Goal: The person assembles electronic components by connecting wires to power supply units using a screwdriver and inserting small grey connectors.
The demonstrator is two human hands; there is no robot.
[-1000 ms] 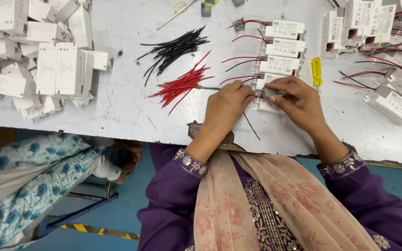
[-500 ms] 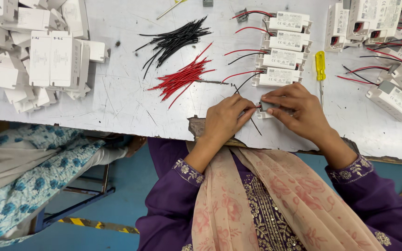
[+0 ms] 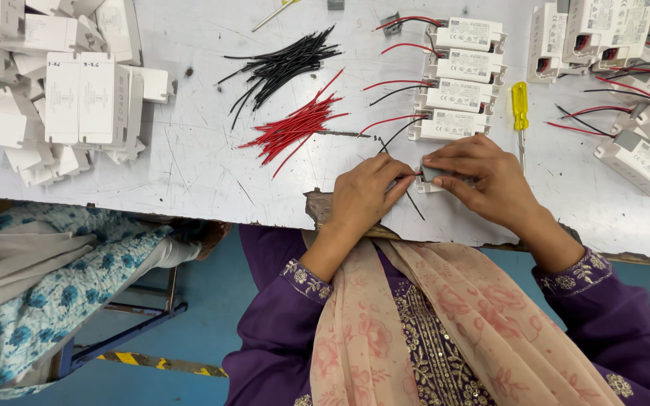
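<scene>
Here, both hands meeting at the near edge of the table (image 3: 189, 173), wrists bent inward. Right hand (image 3: 483, 179) curled over a small white box (image 3: 432, 174), fingers clamped along its top. Left hand (image 3: 366, 192) pinched shut on a thin wire (image 3: 404, 197) at the box's left end. Box mostly covered by fingers, shape hard to make out. Just beyond, a row of white boxes (image 3: 457, 79) with red and black leads; nearby a red wire bundle (image 3: 295, 128), a black wire bundle (image 3: 283, 64), a yellow screwdriver (image 3: 520, 107).
</scene>
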